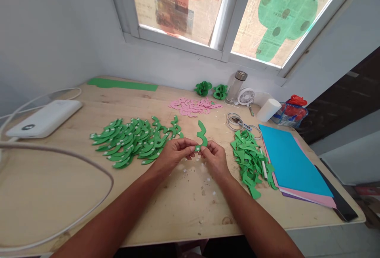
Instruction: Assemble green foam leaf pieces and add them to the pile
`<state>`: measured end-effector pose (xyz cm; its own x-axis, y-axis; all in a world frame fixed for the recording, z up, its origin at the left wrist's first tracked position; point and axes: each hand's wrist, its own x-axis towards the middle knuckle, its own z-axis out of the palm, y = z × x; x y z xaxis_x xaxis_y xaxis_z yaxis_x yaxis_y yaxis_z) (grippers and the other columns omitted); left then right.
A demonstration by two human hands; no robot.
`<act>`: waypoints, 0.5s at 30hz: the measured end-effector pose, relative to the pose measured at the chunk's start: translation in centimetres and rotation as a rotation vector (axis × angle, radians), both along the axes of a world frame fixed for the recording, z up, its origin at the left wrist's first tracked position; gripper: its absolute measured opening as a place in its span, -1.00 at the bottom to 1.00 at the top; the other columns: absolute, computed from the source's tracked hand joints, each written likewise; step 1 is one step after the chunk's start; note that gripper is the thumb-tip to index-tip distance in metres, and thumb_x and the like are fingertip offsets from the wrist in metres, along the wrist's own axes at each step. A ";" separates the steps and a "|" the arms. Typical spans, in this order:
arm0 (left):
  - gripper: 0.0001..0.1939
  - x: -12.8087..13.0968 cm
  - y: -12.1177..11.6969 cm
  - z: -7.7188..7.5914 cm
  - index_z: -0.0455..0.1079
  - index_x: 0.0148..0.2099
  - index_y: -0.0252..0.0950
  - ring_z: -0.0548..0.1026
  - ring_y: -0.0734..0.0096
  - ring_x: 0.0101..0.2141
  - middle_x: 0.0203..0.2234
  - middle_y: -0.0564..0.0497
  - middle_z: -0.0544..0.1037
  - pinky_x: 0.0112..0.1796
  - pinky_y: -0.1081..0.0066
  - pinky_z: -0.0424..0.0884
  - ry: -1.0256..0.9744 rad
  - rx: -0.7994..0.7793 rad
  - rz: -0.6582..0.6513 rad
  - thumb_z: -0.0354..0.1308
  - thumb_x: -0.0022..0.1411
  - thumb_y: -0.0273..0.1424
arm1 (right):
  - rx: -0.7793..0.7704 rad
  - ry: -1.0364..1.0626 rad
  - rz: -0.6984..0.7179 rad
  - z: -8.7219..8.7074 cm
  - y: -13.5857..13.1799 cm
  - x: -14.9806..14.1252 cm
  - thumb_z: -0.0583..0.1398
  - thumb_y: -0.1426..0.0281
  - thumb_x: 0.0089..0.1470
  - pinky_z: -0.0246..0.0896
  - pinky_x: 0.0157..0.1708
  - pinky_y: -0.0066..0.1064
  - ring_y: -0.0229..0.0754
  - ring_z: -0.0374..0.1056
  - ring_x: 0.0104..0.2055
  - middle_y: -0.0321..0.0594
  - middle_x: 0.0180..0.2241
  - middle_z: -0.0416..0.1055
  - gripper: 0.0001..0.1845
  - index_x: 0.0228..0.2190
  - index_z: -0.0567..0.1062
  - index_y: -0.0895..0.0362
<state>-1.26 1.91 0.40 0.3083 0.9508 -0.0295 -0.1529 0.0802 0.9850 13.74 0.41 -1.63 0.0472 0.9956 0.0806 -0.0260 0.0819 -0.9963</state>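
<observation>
A wavy green paper cutout (203, 134) is held up over the middle of the table, with a small white sticky patch near its lower end. My left hand (181, 149) pinches that lower end from the left. From the right, my right hand (214, 156) pinches the same end, thumb and fingers closed. Left of my hands lies a spread pile of similar green cutouts (130, 139), many bearing small white patches. To the right sits a heap of green paper scraps (247, 159) with a white pen (263, 165) on it.
Pink cutouts (192, 106) lie farther back, near two green paper flowers (203, 88), a glass bottle (236, 84) and a small fan (246, 96). Scissors (237, 121) rest right of centre. Coloured sheets (293, 159) are stacked at right. A white power bank (44, 118) and cable (109, 171) occupy the left.
</observation>
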 end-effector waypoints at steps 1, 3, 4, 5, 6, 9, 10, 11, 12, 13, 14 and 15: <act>-0.80 0.0 0.0 -0.1 0.47 -0.34 -0.33 0.42 0.48 -0.55 -0.60 0.05 0.50 -0.49 0.49 0.36 -0.002 -0.002 -0.001 0.26 -0.07 -0.35 | 0.002 0.009 0.006 0.0 0.0 0.0 0.17 0.34 -0.09 0.03 -0.53 -0.49 -0.34 0.15 -0.58 -0.35 -0.62 0.32 -0.83 -0.61 0.35 0.15; -0.81 0.0 0.0 -0.2 0.47 -0.35 -0.33 0.41 0.50 -0.56 -0.60 0.06 0.50 -0.49 0.50 0.36 -0.007 -0.003 0.000 0.26 -0.07 -0.36 | 0.004 0.023 0.019 0.1 0.0 -0.1 0.18 0.34 -0.10 0.03 -0.53 -0.49 -0.34 0.15 -0.58 -0.35 -0.62 0.32 -0.83 -0.60 0.36 0.15; -0.81 0.1 0.0 -0.2 0.47 -0.34 -0.33 0.41 0.51 -0.56 -0.60 0.06 0.50 -0.49 0.50 0.36 -0.008 -0.003 0.001 0.26 -0.07 -0.36 | 0.005 0.029 0.023 0.1 -0.1 -0.1 0.18 0.33 -0.10 0.04 -0.53 -0.49 -0.34 0.15 -0.58 -0.35 -0.62 0.32 -0.83 -0.60 0.36 0.15; -0.81 0.1 0.0 -0.3 0.47 -0.34 -0.33 0.41 0.51 -0.56 -0.60 0.06 0.50 -0.49 0.50 0.36 -0.007 -0.004 0.002 0.26 -0.06 -0.36 | 0.006 0.034 0.024 0.1 -0.1 -0.1 0.18 0.33 -0.10 0.04 -0.54 -0.49 -0.34 0.15 -0.58 -0.35 -0.62 0.32 -0.83 -0.59 0.36 0.15; -0.80 0.1 0.0 -0.3 0.47 -0.34 -0.33 0.41 0.50 -0.56 -0.61 0.06 0.50 -0.49 0.50 0.36 -0.004 -0.004 0.003 0.25 -0.05 -0.35 | 0.005 0.036 0.022 0.1 -0.1 -0.1 0.18 0.32 -0.10 0.04 -0.54 -0.49 -0.34 0.15 -0.58 -0.35 -0.62 0.32 -0.83 -0.59 0.36 0.15; -0.79 0.2 0.1 -0.4 0.47 -0.31 -0.33 0.42 0.49 -0.55 -0.61 0.05 0.49 -0.49 0.49 0.37 0.001 -0.014 -0.002 0.24 -0.04 -0.34 | 0.002 0.027 0.008 0.0 -0.1 -0.1 0.18 0.31 -0.11 0.03 -0.55 -0.49 -0.34 0.15 -0.59 -0.35 -0.62 0.32 -0.82 -0.60 0.36 0.15; -0.78 0.2 0.1 -0.4 0.47 -0.31 -0.33 0.42 0.49 -0.55 -0.61 0.05 0.49 -0.50 0.49 0.37 -0.002 -0.022 -0.005 0.24 -0.03 -0.33 | 0.001 0.022 0.005 0.0 -0.1 -0.1 0.18 0.31 -0.11 0.02 -0.55 -0.49 -0.34 0.15 -0.59 -0.35 -0.62 0.31 -0.82 -0.60 0.35 0.15; -0.78 0.2 0.1 -0.4 0.47 -0.31 -0.33 0.42 0.48 -0.55 -0.61 0.04 0.49 -0.50 0.49 0.37 -0.004 -0.034 -0.010 0.24 -0.03 -0.32 | -0.001 0.015 0.004 0.0 -0.1 -0.1 0.18 0.31 -0.11 0.02 -0.56 -0.49 -0.34 0.14 -0.59 -0.35 -0.62 0.31 -0.81 -0.60 0.35 0.15; -0.78 0.3 0.0 -0.3 0.47 -0.32 -0.33 0.42 0.48 -0.56 -0.61 0.04 0.49 -0.51 0.49 0.36 -0.004 -0.045 -0.014 0.24 -0.04 -0.31 | -0.002 0.008 0.006 -0.1 -0.1 -0.1 0.18 0.31 -0.11 0.01 -0.56 -0.50 -0.34 0.14 -0.59 -0.36 -0.63 0.30 -0.81 -0.61 0.34 0.15; -0.79 0.3 0.0 -0.2 0.47 -0.35 -0.34 0.41 0.48 -0.56 -0.61 0.03 0.49 -0.52 0.49 0.36 -0.001 -0.054 -0.015 0.24 -0.04 -0.30 | -0.003 0.003 0.009 -0.1 -0.1 -0.1 0.18 0.31 -0.11 0.00 -0.57 -0.50 -0.34 0.13 -0.59 -0.36 -0.63 0.29 -0.81 -0.61 0.33 0.15; -0.79 0.3 -0.1 -0.1 0.47 -0.38 -0.34 0.41 0.48 -0.56 -0.62 0.03 0.49 -0.53 0.49 0.36 0.004 -0.060 -0.013 0.23 -0.05 -0.30 | -0.003 -0.003 0.012 -0.1 -0.1 -0.1 0.18 0.31 -0.10 -0.01 -0.57 -0.50 -0.35 0.12 -0.59 -0.37 -0.63 0.28 -0.80 -0.62 0.33 0.15; -0.80 0.3 -0.1 0.0 0.46 -0.42 -0.34 0.40 0.48 -0.57 -0.62 0.02 0.48 -0.53 0.49 0.36 0.012 -0.062 -0.011 0.23 -0.05 -0.29 | -0.003 -0.011 0.017 -0.1 -0.1 -0.1 0.17 0.31 -0.10 -0.02 -0.57 -0.50 -0.35 0.12 -0.59 -0.37 -0.64 0.27 -0.80 -0.62 0.32 0.15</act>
<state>-0.92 1.81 0.39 0.3181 0.9436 -0.0921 -0.1397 0.1428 0.9798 13.60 0.33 -1.72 0.0292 0.9965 0.0779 -0.0166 0.0784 -0.9968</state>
